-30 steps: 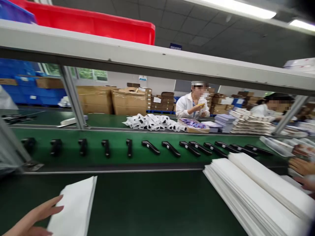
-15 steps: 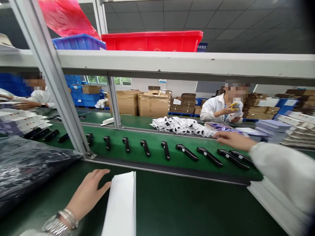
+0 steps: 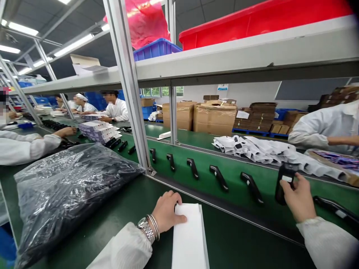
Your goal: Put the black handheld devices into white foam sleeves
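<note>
My left hand point(image 3: 167, 213) is at the far left corner of a small stack of flat white sleeves point(image 3: 188, 239), thumb on top and fingers curled at the edge, pinching it. My right hand point(image 3: 301, 196) grips a black handheld device point(image 3: 284, 183) with a white label, raised above the green belt point(image 3: 232, 201). Its lower part is partly hidden by my fingers. More black angled devices lie in a row on the belt, such as a black device point(image 3: 251, 187) left of my right hand and another black device point(image 3: 335, 209) to its right.
A plastic bag of dark contents point(image 3: 75, 190) covers the bench at left. A metal post point(image 3: 126, 82) and overhead shelf point(image 3: 238, 56) frame the belt. White wrappings point(image 3: 252, 147) lie heaped beyond it. Co-workers in white sit opposite and at left; one sleeve point(image 3: 28, 147) reaches in.
The view has swung left. My left hand has gone from open beside the white sleeves to pinching their corner. My right hand has taken hold of a black device and lifted it.
</note>
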`<state>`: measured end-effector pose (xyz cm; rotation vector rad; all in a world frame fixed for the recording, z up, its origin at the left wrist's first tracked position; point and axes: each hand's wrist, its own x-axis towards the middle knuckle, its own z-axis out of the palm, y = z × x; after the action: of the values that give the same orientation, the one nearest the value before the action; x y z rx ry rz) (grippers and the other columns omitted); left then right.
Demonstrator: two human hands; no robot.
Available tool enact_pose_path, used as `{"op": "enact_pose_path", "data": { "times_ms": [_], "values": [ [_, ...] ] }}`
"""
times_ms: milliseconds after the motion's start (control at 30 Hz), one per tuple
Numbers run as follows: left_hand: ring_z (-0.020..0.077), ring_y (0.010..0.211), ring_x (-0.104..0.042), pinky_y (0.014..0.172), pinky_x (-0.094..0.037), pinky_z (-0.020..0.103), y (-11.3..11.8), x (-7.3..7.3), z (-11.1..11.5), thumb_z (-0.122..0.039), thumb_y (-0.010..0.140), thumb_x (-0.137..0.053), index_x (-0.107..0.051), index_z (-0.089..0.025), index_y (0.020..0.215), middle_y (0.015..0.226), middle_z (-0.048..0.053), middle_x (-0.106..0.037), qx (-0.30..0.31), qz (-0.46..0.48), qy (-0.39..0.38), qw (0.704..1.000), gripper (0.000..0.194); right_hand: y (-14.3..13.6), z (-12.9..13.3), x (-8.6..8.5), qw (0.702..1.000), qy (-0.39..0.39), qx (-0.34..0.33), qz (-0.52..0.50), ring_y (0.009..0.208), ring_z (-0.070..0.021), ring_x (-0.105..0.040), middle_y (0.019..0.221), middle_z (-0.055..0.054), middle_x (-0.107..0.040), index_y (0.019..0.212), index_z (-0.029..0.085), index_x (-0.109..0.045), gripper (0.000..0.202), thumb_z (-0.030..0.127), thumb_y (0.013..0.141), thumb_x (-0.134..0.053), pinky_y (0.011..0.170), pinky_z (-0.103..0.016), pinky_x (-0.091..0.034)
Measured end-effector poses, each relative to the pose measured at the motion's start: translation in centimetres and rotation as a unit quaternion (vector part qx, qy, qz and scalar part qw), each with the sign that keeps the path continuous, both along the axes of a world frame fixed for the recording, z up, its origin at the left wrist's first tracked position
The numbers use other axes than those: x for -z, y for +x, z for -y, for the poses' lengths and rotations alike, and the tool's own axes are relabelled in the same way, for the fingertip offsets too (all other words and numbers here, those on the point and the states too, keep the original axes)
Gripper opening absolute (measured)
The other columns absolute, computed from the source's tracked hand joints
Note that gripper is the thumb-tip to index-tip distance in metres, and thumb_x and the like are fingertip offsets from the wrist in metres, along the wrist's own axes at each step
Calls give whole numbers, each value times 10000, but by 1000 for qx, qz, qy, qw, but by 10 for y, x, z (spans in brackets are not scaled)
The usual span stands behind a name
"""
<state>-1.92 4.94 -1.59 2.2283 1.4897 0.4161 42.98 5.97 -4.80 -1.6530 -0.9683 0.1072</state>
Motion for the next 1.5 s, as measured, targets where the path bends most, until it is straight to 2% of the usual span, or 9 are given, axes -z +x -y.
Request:
{"op": "enact_pose_path", "data": {
  "times_ms": [133, 300, 433, 600, 867, 1133, 1333, 1400, 1500],
  "values": [
    [187, 842, -534, 783, -374, 324, 3, 5, -3, -204, 774, -589, -587, -204, 751, 849, -5, -587, 13, 4, 16, 1000, 23, -76, 2, -20, 976, 67, -129, -163, 1121, -297, -619, 1176, -89, -648, 1373, 252, -374, 685, 464, 787, -659, 1005, -458, -463],
    [191, 852, -529, 814, -360, 346, 8, 8, -1, -221, 922, -432, -566, -192, 732, 843, 15, -589, 23, 0, 65, 998, 234, -183, 2, -44, 908, 47, -314, -271, 931, -224, -688, 1140, -49, -648, 1267, 301, -406, 637, 410, 744, -753, 900, -407, -540],
    [197, 832, -536, 830, -353, 371, 5, 6, 3, -255, 969, -376, -580, -200, 769, 842, 18, -597, 39, 1, 113, 993, 291, -225, -3, -49, 872, 57, -383, -299, 900, -207, -688, 1191, -57, -588, 1320, 336, -324, 724, 366, 745, -763, 882, -407, -545],
    [212, 844, -539, 821, -363, 367, -1, 4, 3, -306, 782, -671, -580, -218, 892, 859, -7, -603, 18, 22, 69, 997, 168, -229, -6, -40, 869, 56, -392, -296, 893, -203, -683, 1180, -57, -577, 1315, 332, -321, 695, 341, 766, -748, 874, -407, -544],
    [187, 798, -519, 857, -351, 381, 5, 6, 2, -259, 967, -414, -574, -199, 737, 782, 9, -601, 54, 3, 147, 988, 286, -233, -3, -41, 861, 44, -385, -329, 857, -201, -689, 1171, -47, -574, 1296, 335, -302, 677, 323, 777, -736, 847, -431, -558],
    [181, 864, -520, 923, -364, 380, 13, -7, 16, -216, 880, -568, -589, -214, 775, 855, 3, -565, 74, 83, 175, 978, 107, -247, 2, -45, 853, 65, -407, -321, 832, -185, -680, 1232, -48, -529, 1367, 383, -251, 797, 278, 746, -740, 832, -417, -568],
    [212, 968, -534, 882, -440, 330, 22, -15, 25, -325, 887, -557, -585, -219, 772, 948, 43, -554, 32, 248, 107, 962, 158, -255, 15, -39, 847, 9, -479, -232, 1018, -213, -605, 1187, -41, -570, 1183, 296, -547, 356, 397, 850, -619, 898, -373, -499],
    [218, 1011, -531, 885, -450, 312, 24, -19, 25, -375, 895, -530, -587, -226, 799, 988, 45, -553, -6, 285, 121, 951, 186, -264, 26, -36, 825, -42, -524, -209, 1027, -218, -582, 1029, -40, -636, 965, 232, -673, 281, 477, 859, -583, 936, -360, -449],
    [217, 926, -552, 809, -469, 293, 21, -22, 20, -460, 864, -539, -553, -226, 734, 900, 25, -549, -52, 290, 120, 948, 268, -276, 40, -34, 712, -157, -605, -320, 757, -175, -602, 755, -3, -635, 764, 181, -681, 351, 529, 727, -701, 812, -350, -476]
  ]
}}
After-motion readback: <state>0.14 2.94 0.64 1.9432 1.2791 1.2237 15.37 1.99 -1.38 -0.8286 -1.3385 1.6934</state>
